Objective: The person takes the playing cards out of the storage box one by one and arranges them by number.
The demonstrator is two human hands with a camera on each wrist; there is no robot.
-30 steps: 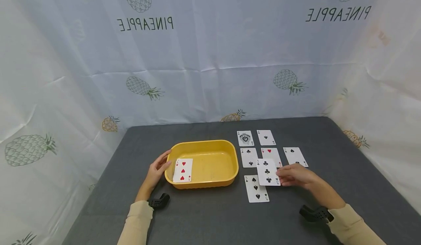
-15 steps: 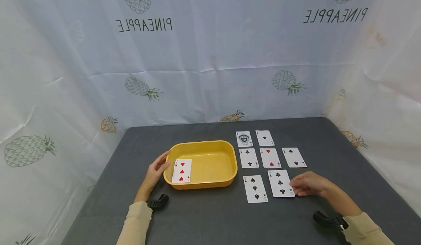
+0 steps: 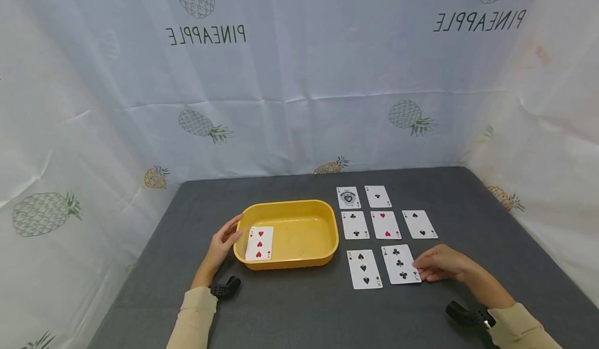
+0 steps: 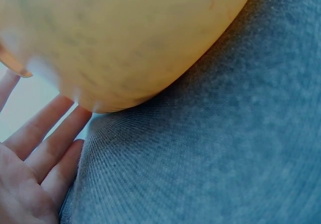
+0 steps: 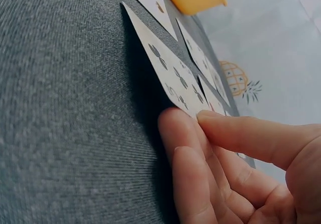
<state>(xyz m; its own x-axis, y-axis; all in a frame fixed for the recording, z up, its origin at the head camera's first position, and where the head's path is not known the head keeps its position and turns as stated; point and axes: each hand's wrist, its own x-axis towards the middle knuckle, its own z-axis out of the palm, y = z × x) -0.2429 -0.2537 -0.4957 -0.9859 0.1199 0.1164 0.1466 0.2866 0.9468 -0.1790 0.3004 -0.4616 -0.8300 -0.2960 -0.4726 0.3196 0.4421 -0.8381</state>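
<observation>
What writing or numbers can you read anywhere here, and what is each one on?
"PINEAPPLE", mirrored, on the backdrop cloth upper left.
"PINEAPPLE", mirrored, again on the cloth upper right.
"3" in the corner of the three of hearts in the yellow tub.
Corner figures on the table cards, such as the three of clubs: too small to read.

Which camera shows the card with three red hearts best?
The head view: the three of hearts lies face up inside the yellow tub, pips plain. The left wrist view shows only the tub's outer wall; the right wrist view shows just the tub's corner, not the card.
</observation>
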